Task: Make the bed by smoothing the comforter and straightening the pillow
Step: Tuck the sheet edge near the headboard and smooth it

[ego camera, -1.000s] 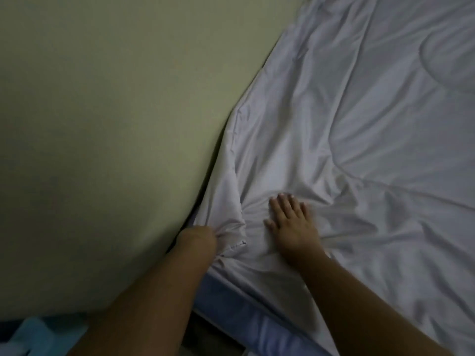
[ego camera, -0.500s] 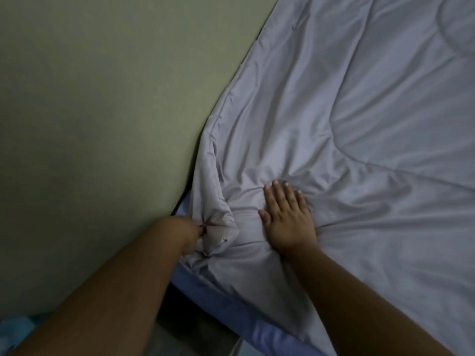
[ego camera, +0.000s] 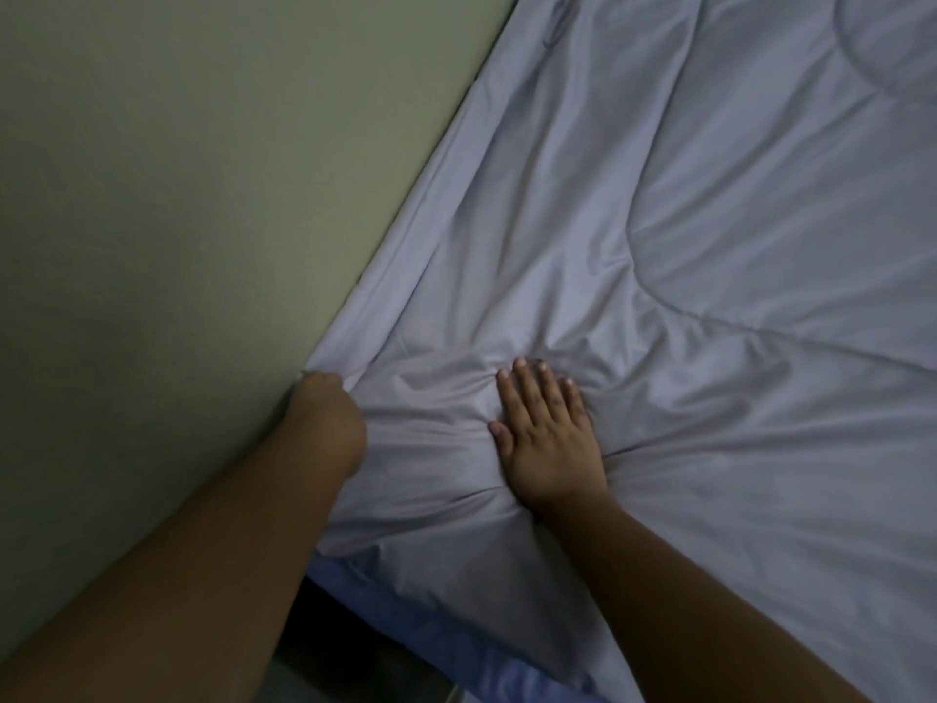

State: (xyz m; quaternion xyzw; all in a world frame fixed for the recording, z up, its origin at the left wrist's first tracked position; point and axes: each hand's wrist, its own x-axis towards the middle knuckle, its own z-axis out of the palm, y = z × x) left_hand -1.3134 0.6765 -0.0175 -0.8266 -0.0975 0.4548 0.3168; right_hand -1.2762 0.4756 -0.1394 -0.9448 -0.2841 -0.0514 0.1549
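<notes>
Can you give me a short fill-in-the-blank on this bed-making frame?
1. The right hand lies ____ on the comforter, fingers spread.
2. The left hand grips the comforter's edge next to the ____.
3. Below the comforter's near edge shows a strip of ____ sheet.

Missing words: flat; wall; blue

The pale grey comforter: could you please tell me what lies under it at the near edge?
A blue sheet shows below the pale grey comforter; everything further beneath is covered.
</notes>
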